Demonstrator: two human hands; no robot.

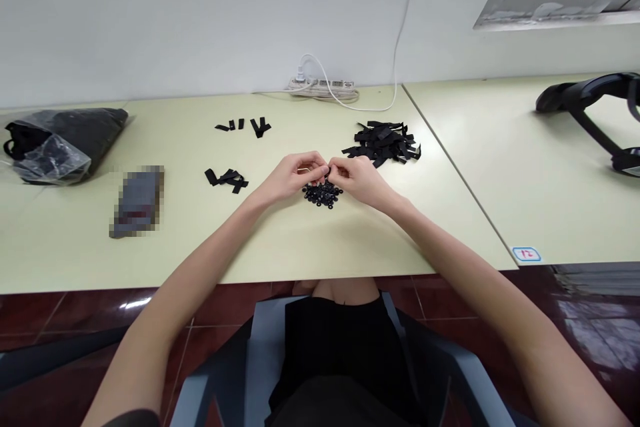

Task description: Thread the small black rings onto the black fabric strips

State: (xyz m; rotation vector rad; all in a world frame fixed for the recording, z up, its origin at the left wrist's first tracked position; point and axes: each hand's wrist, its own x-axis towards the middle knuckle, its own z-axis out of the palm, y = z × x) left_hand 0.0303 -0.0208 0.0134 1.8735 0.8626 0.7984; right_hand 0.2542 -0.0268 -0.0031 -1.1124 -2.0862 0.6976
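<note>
Fingers [320, 172] pinch above black rings [323, 194]; bag [60, 142] lies apart.

Whatever small black piece sits pinched between the left hand [295, 175] and right hand [356, 180] is too tiny and finger-covered to tell, the flat thing [137, 201] on the table [280, 247] is blurred out, and the black stand [597, 113] runs off the right edge.
</note>
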